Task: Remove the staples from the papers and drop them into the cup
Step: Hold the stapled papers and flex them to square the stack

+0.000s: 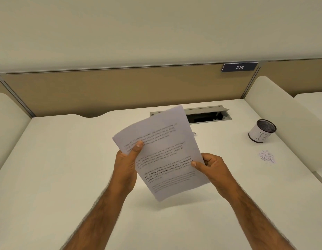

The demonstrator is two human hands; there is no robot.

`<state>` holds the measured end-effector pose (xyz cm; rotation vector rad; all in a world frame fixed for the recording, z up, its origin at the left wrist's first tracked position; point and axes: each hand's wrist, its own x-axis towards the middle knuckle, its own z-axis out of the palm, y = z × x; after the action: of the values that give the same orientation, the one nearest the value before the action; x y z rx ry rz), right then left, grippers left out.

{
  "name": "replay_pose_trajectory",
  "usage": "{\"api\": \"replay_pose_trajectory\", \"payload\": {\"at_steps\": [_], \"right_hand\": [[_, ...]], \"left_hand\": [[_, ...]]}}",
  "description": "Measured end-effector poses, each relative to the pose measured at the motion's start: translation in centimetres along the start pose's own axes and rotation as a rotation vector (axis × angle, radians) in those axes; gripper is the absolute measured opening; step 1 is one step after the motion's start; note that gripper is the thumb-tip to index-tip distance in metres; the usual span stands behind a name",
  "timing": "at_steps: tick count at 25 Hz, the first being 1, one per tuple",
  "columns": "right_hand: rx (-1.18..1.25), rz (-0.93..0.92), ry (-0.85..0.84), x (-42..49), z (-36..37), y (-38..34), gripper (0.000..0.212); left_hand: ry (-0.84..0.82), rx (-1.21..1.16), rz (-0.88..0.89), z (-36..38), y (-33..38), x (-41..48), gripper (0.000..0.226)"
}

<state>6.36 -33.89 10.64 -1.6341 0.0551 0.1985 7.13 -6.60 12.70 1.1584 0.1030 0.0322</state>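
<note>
I hold printed white papers (162,152) up above the middle of the desk, tilted to the left. My left hand (126,160) grips their left edge with the thumb on the printed face. My right hand (209,167) pinches the right edge lower down. No staple can be made out on the sheets. A black mesh cup (262,130) with a white label marked "B" stands upright at the right of the desk, well away from both hands. A small pile of loose staples (267,156) lies on the desk just in front of the cup.
The white desk (66,168) is bounded by a tan partition (111,89) at the back and white side dividers. An open grey cable tray (207,115) sits behind the papers, with a small object (194,133) peeking out at the papers' right edge.
</note>
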Motion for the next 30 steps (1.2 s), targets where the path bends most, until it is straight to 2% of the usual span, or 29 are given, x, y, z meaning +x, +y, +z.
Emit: {"api": "replay_pose_trajectory", "payload": {"at_steps": [4,7,10,12,18,22,24,27,30], "right_hand": [[0.06,0.021,0.004,-0.3,-2.0,0.5,0.01],[0.387,0.022,0.03,-0.6,-1.6,1.3,0.019],[0.773,0.0,-0.038,-0.7,0.6,2.3,0.045],[0.85,0.004,-0.039,-0.6,2.2,2.5,0.056],[0.691,-0.01,0.125,0.2,1.9,0.9,0.038],[0.558,-0.022,0.181,0.2,-0.4,0.2,0.035],[0.479,-0.035,0.186,0.2,-1.4,0.0,0.032],[0.317,-0.057,0.171,0.2,-2.2,-0.3,0.028],[0.172,-0.069,0.172,0.5,-2.2,0.0,0.025]], "left_hand": [[0.046,-0.112,0.032,-0.4,1.0,0.3,0.027],[0.086,-0.216,0.026,-0.1,1.2,0.5,0.029],[0.089,-0.331,0.003,0.5,1.2,0.6,0.029],[0.105,-0.364,-0.009,0.8,0.9,0.7,0.028],[0.162,-0.398,-0.002,-1.2,0.2,1.2,0.033],[0.216,-0.304,0.011,-3.8,1.2,2.0,0.041],[0.16,-0.098,0.029,-4.9,2.0,2.1,0.04],[-0.028,0.354,0.096,-5.4,2.3,1.9,0.044],[-0.13,0.442,0.037,-4.7,1.3,1.3,0.055]]}}
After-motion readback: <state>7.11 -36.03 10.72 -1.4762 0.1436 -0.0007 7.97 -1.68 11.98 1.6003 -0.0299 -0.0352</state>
